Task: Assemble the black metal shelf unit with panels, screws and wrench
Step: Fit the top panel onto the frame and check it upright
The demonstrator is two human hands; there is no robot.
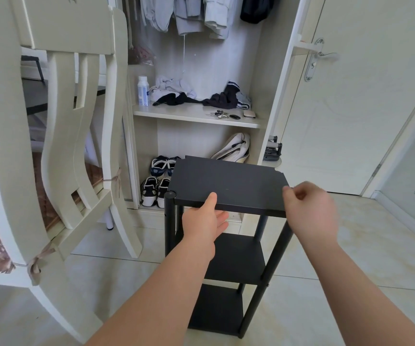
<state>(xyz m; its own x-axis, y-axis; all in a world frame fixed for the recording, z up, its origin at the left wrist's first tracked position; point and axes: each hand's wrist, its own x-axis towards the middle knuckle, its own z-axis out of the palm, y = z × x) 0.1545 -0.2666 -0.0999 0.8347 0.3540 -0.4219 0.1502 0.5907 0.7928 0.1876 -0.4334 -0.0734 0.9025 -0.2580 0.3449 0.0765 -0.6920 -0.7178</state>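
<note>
A black shelf unit stands upright on the tiled floor. Its top panel [229,186] lies across the black posts, with a middle panel [236,258] and a bottom panel [216,310] below it. My left hand [205,221] grips the top panel's near edge, thumb on top and fingers under it. My right hand [311,208] hovers with curled fingers at the panel's near right corner, above the right front post [273,263]; whether it pinches anything is unclear. The left front post [169,218] rises just above the panel's corner. No screws or wrench are visible.
A cream chair [76,146] with a tied cushion stands close on the left. Behind the unit is an open wardrobe [196,116] with hanging clothes, a bottle, keys, shoes and a bag. A closed door [351,108] is at the right.
</note>
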